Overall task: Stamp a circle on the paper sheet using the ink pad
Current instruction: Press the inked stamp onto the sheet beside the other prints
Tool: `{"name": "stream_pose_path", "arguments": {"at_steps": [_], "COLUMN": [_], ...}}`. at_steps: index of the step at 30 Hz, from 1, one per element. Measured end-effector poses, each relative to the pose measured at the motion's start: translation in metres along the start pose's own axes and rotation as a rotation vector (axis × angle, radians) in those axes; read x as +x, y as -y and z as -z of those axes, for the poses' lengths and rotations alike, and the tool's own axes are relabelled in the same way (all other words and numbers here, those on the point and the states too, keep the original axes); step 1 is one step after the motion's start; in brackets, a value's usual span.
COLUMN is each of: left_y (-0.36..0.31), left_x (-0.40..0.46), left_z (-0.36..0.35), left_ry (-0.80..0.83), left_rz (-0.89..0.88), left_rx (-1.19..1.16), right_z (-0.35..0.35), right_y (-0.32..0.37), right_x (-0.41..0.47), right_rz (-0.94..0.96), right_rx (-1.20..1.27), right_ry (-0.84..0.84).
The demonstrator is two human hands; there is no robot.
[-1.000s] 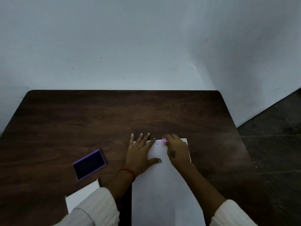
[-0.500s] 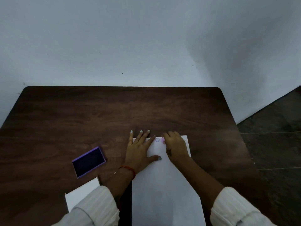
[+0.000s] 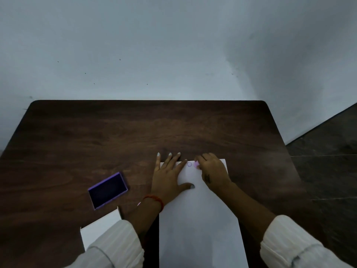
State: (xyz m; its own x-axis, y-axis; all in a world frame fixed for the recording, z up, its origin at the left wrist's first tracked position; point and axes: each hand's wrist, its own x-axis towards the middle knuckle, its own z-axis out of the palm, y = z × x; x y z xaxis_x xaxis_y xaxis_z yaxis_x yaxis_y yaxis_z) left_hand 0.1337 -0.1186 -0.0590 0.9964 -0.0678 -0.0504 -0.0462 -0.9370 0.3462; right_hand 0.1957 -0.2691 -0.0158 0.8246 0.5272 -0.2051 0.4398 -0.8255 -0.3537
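The stamp (image 3: 196, 164), pinched in the right hand (image 3: 212, 172), has been shifted right, exposing a printed circle (image 3: 189, 164); the sheet (image 3: 199, 229) is pinned by the flat, open left hand (image 3: 168, 178)

We are looking down at a dark wood table (image 3: 135, 132) with rounded far corners, standing against a pale bluish-grey wall (image 3: 154, 45) that is showing a few small dark specks. To the right, dark tiled floor (image 3: 328, 161) is meeting a second wall. The light is staying dim throughout.
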Motion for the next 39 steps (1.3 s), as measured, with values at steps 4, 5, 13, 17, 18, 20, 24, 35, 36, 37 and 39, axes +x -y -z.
{"name": "stream_pose_path", "arguments": {"at_steps": [4,5,13,17,18,20,24,35,36,37,39], "left_y": [0.001,0.002,0.003,0.001,-0.001,-0.002,0.002,0.009,0.008,0.008,0.008], "left_x": [0.001,0.001,0.002,0.001,0.000,-0.003,-0.017,-0.126,-0.132,-0.137,-0.143], "left_z": [-0.002,-0.003,0.001,0.007,0.009,0.016,0.040,0.040,0.036,0.031,0.022], "left_ry": [-0.016,-0.018,0.041,0.100,0.104,0.068,-0.079,-0.291,-0.293,-0.293,-0.284], "left_rz": [-0.004,-0.005,0.004,0.022,0.028,0.049,0.128,0.437,0.466,0.497,0.542], "left_rx": [0.003,0.007,0.049,0.047,0.016,-0.073,-0.305,-0.699,-0.684,-0.664,-0.619], "right_z": [-0.002,-0.002,0.009,0.027,0.027,0.026,0.028,-0.021,-0.029,-0.035,-0.048], "right_y": [0.000,0.001,0.004,0.010,0.011,0.017,0.019,0.034,0.038,0.042,0.045], "right_x": [0.001,0.001,0.001,0.006,0.003,-0.009,-0.024,-0.093,-0.097,-0.102,-0.107], "right_rz": [-0.023,-0.028,-0.026,-0.281,-0.313,-0.468,-0.683,-0.526,-0.556,-0.583,-0.612], "right_rx": [0.009,0.010,0.013,0.271,0.392,0.680,1.244,2.293,2.293,2.287,2.285], "right_ry": [-0.036,-0.034,0.021,0.115,0.011,-0.215,-0.265,-0.011,0.008,0.019,0.023]}}
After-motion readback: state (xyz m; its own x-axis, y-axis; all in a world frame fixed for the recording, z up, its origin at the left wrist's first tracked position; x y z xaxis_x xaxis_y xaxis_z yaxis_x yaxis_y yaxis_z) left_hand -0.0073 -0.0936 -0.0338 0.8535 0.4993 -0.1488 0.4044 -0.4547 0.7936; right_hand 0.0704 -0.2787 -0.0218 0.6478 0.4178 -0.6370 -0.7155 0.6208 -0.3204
